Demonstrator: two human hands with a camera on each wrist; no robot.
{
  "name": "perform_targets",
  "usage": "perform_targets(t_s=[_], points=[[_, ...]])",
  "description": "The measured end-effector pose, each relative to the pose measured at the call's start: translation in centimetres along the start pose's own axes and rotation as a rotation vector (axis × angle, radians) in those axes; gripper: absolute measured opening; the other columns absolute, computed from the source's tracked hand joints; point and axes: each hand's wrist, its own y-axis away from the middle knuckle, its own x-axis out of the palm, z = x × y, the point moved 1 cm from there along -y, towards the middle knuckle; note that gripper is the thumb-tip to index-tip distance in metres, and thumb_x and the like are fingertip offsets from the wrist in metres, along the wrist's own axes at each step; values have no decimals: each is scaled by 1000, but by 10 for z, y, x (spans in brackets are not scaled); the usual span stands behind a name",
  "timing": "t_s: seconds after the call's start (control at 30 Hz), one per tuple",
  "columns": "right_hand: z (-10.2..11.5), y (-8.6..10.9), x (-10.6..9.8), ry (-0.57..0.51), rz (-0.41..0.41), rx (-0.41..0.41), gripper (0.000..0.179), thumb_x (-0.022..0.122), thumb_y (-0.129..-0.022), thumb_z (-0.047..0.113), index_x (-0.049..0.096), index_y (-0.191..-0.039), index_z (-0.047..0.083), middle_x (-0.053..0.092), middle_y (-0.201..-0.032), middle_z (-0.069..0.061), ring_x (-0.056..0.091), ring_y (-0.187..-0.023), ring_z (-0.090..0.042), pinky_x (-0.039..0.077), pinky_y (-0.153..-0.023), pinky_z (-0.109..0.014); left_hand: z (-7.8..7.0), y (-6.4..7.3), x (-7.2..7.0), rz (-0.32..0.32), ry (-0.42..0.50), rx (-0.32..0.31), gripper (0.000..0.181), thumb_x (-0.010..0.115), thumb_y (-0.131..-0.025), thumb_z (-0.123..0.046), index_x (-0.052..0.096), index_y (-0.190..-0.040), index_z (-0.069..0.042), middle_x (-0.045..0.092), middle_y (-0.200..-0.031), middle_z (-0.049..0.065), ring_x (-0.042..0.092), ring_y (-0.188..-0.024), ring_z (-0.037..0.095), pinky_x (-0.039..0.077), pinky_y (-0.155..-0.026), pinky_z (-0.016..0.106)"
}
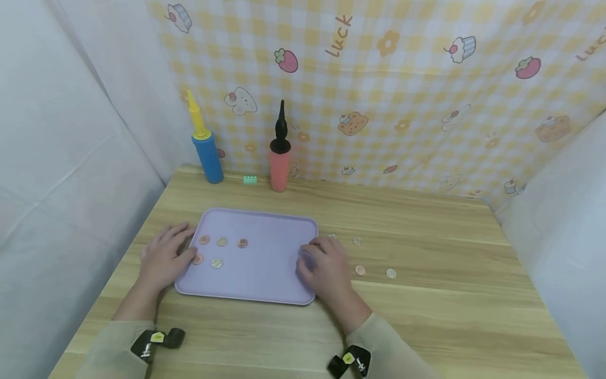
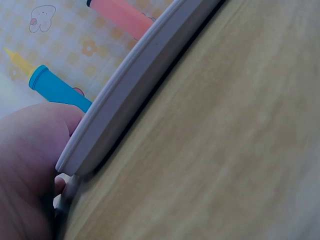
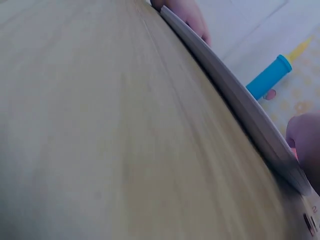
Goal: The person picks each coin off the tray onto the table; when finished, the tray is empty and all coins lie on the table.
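Observation:
A pale purple rectangular tray [image 1: 265, 273] lies before me on the wooden table. Several coins, copper and silver coloured, sit toward its left side, among them a silver coin [image 1: 216, 263] and a copper coin [image 1: 242, 243]. My left hand [image 1: 163, 258] grips the tray's left edge, thumb over the rim; in the left wrist view a fingertip [image 2: 60, 185] shows below the tray's corner. The right edge is held by my right hand [image 1: 327, 268], its thumb inside the rim and its other fingers partly hidden. Whether the tray is raised slightly, I cannot tell.
Several coins lie on the table right of the tray, such as a copper coin [image 1: 360, 270] and a silver coin [image 1: 391, 273]. Along the back stand a blue and yellow pump [image 1: 208, 158], a mint toy brick [image 1: 250, 180] and a pink and black pump [image 1: 280, 168], before a checked cloth [image 1: 416, 100].

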Motion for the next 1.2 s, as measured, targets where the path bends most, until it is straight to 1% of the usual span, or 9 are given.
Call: perform_targets(t_s=[0.13,0.2,0.4,0.5,0.7,0.8,0.97,1.07,1.2], points=[[9,-9,8,70,11,34,19,81,-82,25,83,-98,14,73,-99,-7,65,-93,-32,53,-85,-48,0,0,0,-3,-8,-1,55,61,-103,-28,55,-152,-2,39,-165,25,20,-154,56,15,-108,82],[14,-13,12,111,36,57,19,80,-83,27,83,-98,15,72,-101,-7,65,-96,-32,52,-85,-49,-1,0,0,-5,-10,1,55,61,-103,-28,56,-151,-2,39,-165,26,20,-154,56,15,-108,82],[34,-20,27,253,192,107,22,73,-89,37,79,-96,17,71,-112,-6,62,-110,-30,50,-95,-51,-3,0,1,-4,3,7,55,61,-103,-28,56,-151,-2,39,-165,26,20,-153,57,14,-108,83],[50,-24,36,296,268,113,26,71,-92,41,77,-96,16,70,-114,-6,62,-111,-29,50,-94,-50,-3,1,-1,-10,7,10,54,62,-103,-26,57,-150,-1,40,-164,26,21,-153,57,14,-108,83],[83,-30,56,297,366,120,33,67,-95,45,77,-108,16,69,-119,-7,61,-114,-29,52,-95,-48,-3,1,-2,-8,9,10,53,64,-102,-25,58,-148,0,40,-164,26,20,-153,57,13,-109,83],[94,-33,68,285,381,128,42,67,-96,48,76,-122,17,67,-123,-8,59,-116,-28,52,-95,-47,-3,0,-1,-7,6,7,53,64,-102,-25,58,-149,-1,40,-164,26,21,-153,57,13,-109,82],[104,-37,80,263,430,196,60,61,-98,54,62,-149,23,59,-133,-7,54,-120,-28,47,-97,-46,-2,-1,0,-15,8,9,52,64,-101,-25,59,-148,-2,40,-164,26,21,-153,56,13,-110,82],[106,-37,82,265,451,212,59,58,-100,55,60,-151,28,56,-135,-7,51,-121,-28,45,-97,-47,-2,0,0,-23,12,10,52,64,-101,-24,59,-148,-2,41,-164,26,22,-153,56,12,-110,82],[109,-37,82,262,451,208,50,59,-100,54,65,-144,31,55,-134,-7,50,-120,-28,44,-97,-46,-1,2,-1,-29,17,8,52,64,-101,-24,59,-148,-2,41,-164,26,22,-153,56,12,-110,82]])
